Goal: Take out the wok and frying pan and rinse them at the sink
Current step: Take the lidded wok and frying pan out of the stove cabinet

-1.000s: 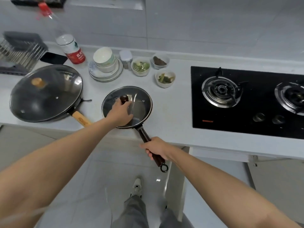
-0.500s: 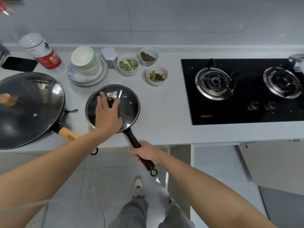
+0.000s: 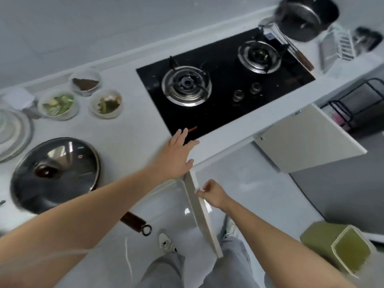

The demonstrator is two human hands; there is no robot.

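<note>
The frying pan [image 3: 31,196] sits on the white counter at the left under its glass lid [image 3: 62,163]. Its dark handle [image 3: 135,222] sticks out past the counter's front edge, under my left forearm. My left hand [image 3: 178,150] lies flat and open on the counter edge, just in front of the hob, holding nothing. Below the counter, my right hand [image 3: 212,193] is closed on the top edge of a white cabinet door [image 3: 204,223] that stands ajar. The wok is out of view.
A black gas hob [image 3: 224,80] fills the counter's middle. Three small bowls [image 3: 106,103] and stacked plates [image 3: 12,132] stand at the left. A dark pot [image 3: 305,17] and a rack are at the far right. A second cabinet door [image 3: 307,140] hangs open. A green bin [image 3: 340,246] stands on the floor.
Both hands have let go of the frying pan and its lid. My view swung right; the left hand moved to the counter edge, and the right hand took hold of the cabinet door.
</note>
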